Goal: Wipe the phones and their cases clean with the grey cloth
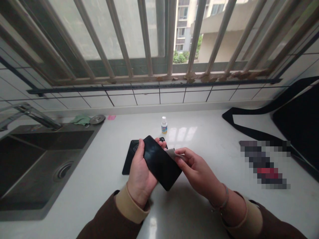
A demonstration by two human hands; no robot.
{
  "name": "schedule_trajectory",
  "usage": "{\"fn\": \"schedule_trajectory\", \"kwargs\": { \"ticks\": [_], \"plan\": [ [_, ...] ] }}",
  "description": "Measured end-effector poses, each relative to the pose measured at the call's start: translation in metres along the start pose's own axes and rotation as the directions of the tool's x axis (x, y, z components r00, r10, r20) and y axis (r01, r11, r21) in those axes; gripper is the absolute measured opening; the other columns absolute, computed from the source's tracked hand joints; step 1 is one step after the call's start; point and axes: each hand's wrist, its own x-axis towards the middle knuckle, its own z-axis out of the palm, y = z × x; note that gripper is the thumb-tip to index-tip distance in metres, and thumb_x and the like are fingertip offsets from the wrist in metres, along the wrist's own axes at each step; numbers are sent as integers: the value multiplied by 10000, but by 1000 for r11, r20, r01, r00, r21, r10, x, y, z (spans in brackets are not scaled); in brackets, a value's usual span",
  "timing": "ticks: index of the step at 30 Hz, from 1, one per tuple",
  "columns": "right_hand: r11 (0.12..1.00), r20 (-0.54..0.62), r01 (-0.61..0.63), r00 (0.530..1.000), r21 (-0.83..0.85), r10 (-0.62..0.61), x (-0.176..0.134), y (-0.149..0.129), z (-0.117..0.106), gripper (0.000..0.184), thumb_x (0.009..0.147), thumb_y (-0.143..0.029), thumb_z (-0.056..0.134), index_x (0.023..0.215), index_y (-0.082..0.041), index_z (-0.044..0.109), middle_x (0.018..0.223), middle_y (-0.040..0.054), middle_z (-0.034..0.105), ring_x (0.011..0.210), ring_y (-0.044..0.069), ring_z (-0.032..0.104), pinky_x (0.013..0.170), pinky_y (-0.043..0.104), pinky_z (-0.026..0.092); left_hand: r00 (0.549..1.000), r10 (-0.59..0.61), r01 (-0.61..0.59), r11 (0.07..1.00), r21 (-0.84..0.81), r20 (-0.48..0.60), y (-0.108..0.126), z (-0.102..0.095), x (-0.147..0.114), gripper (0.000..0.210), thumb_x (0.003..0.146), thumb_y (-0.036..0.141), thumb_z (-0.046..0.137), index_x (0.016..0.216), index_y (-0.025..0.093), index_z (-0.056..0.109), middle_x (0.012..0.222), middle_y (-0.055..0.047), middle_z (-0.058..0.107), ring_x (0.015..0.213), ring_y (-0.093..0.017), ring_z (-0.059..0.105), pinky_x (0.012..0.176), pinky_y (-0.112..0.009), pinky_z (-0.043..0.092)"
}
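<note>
A black smartphone (160, 164) lies tilted in my left hand (142, 171), its dark glossy face up. My left thumb presses on one long edge, and the fingertips curl round the far side. My right hand (196, 169) pinches a small grey cloth (171, 152) against the phone's right edge. Behind the held phone, a second dark flat device (127, 162) rests on the counter, partly hidden by my left hand. Part of another black-rimmed object (163, 140) shows just past my left fingertips. A small white spray bottle (163, 125) with a coloured label stands upright beyond them.
On the left is a steel sink (82, 149) with a faucet (40, 116). A green cloth (81, 119), a round metal strainer (97, 119) and a pink slip (111, 117) lie behind it. A black bag (299, 119) with its strap sits right, near a pixelated item (266, 166). Window bars rise behind.
</note>
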Motion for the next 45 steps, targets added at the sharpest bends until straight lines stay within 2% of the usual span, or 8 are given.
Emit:
{"fn": "schedule_trajectory", "kwargs": {
  "ticks": [4, 15, 22, 26, 29, 32, 36, 45],
  "plan": [
    [1000, 108, 4, 994, 9, -5, 1, 0, 0, 365, 1076, -500, 621, 1313, -271, 778, 1253, 69, 783, 1211, 276, 701, 1095, 480, 554, 990, 139, -140, 990, -36, -35, 7, 4, 2, 434, 1042, 548, 642, 1019, 128, 747, 956, -126, 772, 926, -243, 771, 988, -435, 636],
    [793, 176, -394, 919, 465, 354, 3, 6, 11, 401, 887, -505, 881, 1125, -185, 830, 1083, 69, 800, 922, 146, 723, 916, 295, 588, 842, 509, -524, 851, 43, 179, -14, -8, -12, 201, 1016, 408, 735, 1141, 257, 689, 1075, -57, 747, 1122, -212, 736, 1133, -363, 535],
    [742, 358, -521, 847, 422, 392, -6, -1, 9, 393, 886, -495, 875, 1064, -147, 833, 914, 77, 795, 814, 160, 746, 848, 327, 633, 811, 584, -584, 804, 114, 38, -6, -4, -5, 175, 1022, 399, 726, 1124, 263, 684, 1037, -22, 753, 1021, -166, 754, 1042, -312, 568],
    [922, -137, -138, 970, 361, 199, -5, -2, -3, 325, 981, -496, 768, 1123, -211, 837, 1069, 84, 821, 955, 225, 768, 943, 425, 653, 922, 378, -375, 925, 57, -79, 7, -2, 9, 499, 1026, 685, 572, 957, 199, 661, 824, -39, 712, 787, -196, 740, 882, -384, 640],
    [989, -395, 125, 907, -79, -146, -7, -6, -11, 278, 1070, -404, 658, 1276, -288, 805, 1214, 73, 815, 1105, 271, 771, 1070, 496, 623, 984, 162, -156, 984, 81, -79, 10, -3, 9, 696, 1000, 827, 403, 910, 180, 643, 758, -72, 695, 708, -234, 732, 776, -427, 660],
    [821, -14, 382, 904, -424, -428, -12, -10, -8, 423, 1079, -185, 596, 1466, -315, 707, 1311, 78, 803, 1192, 276, 780, 1110, 487, 625, 999, -2, 11, 986, 165, -52, 3, -4, 3, 702, 989, 835, 418, 949, 171, 646, 785, -96, 717, 670, -226, 725, 687, -380, 647],
    [610, 501, 726, 675, -318, -542, -15, -11, 1, 685, 1063, -40, 548, 1660, -364, 463, 1598, 56, 619, 1469, 241, 613, 1239, 462, 532, 974, -219, 225, 951, 213, -49, -5, -8, -2, 748, 913, 902, 483, 921, 171, 645, 758, -104, 716, 587, -195, 687, 573, -301, 587],
    [484, 400, 664, 739, -569, -543, -11, -3, -7, 727, 1082, -54, 532, 1704, -385, 351, 1678, 46, 515, 1557, 256, 507, 1316, 549, 431, 850, -516, 410, 772, 486, 103, -9, -14, -16, 916, 904, 944, 372, 1122, 154, 778, 739, -170, 762, 584, -278, 741, 567, -366, 605]
  ]
}}
